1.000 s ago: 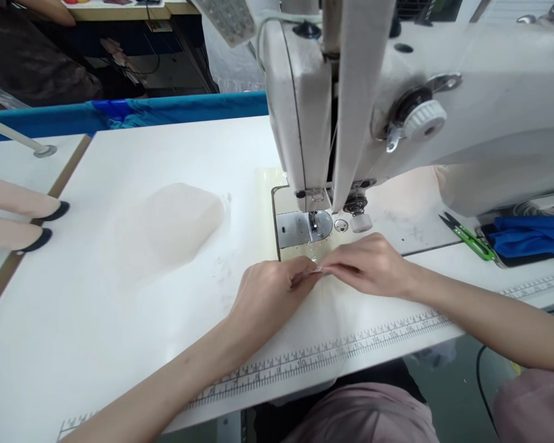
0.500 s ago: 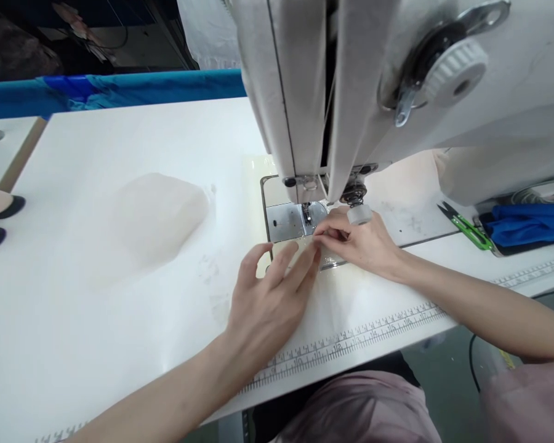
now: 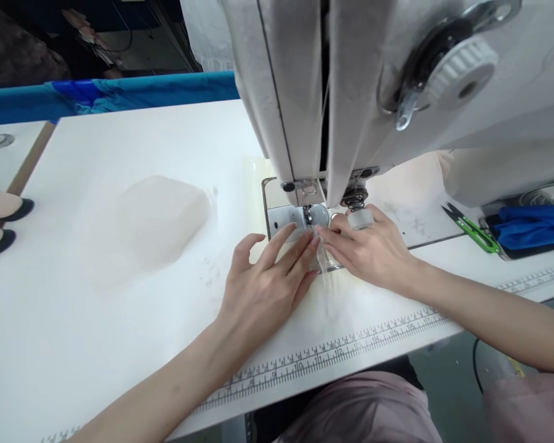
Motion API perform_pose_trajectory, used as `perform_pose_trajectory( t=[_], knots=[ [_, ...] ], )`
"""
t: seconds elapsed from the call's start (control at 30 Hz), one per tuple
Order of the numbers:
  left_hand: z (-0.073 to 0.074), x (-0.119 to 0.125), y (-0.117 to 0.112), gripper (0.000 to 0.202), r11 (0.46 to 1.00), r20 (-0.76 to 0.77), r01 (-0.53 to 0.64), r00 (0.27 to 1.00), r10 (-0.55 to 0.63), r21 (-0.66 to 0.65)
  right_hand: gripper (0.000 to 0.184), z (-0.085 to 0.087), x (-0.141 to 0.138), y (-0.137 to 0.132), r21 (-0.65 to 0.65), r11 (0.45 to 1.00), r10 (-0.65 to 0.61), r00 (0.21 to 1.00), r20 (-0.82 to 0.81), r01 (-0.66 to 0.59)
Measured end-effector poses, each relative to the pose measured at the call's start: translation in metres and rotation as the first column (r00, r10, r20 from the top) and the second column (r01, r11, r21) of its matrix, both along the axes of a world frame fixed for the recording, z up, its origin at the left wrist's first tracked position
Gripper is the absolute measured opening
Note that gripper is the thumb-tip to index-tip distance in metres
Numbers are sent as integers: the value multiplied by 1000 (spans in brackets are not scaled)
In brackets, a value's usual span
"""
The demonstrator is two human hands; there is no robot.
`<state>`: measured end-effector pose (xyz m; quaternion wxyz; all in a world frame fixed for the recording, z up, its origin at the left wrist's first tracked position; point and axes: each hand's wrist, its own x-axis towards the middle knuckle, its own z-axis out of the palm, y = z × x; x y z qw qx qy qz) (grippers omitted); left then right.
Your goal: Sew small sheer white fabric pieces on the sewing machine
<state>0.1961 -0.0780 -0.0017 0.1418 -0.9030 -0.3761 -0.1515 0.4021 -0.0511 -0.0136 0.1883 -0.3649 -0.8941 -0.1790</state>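
My left hand [image 3: 263,283] lies flat on a thin, see-through piece of fabric [image 3: 325,261], fingers stretched toward the metal needle plate [image 3: 289,218] of the white sewing machine [image 3: 397,92]. My right hand [image 3: 369,249] rests just right of it, fingertips pressing the same fabric beside the presser foot [image 3: 310,215]. The fingertips of both hands nearly meet in front of the needle. The fabric is pale and hard to see against the white table [image 3: 120,320].
A folded pale sheer piece [image 3: 159,215] lies left of the machine. Green thread snips [image 3: 473,229] and blue cloth [image 3: 533,227] sit at the right. A printed ruler [image 3: 332,354] runs along the table's front edge. Pale forms with black tips [image 3: 4,212] lie at far left.
Both hands have moved from a pinch near the table's front to the needle plate. My left hand has flattened onto the fabric. The view has shifted closer to the machine.
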Motion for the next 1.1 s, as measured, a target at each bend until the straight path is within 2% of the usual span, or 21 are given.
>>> perform_pose_trajectory(
  t=[0.6,0.83,1.1],
  knots=[
    [-2,8,-1,35,996,-8,-90,996,91,21,22,0,-1,7,-24,999,-49,999,8,49],
    [-3,7,-1,37,993,34,-92,995,95,-74,24,1,0,6,-56,996,-62,998,21,63],
    [-2,7,0,37,990,39,-95,994,99,-106,26,1,1,7,-59,995,-78,995,56,81]
  ],
)
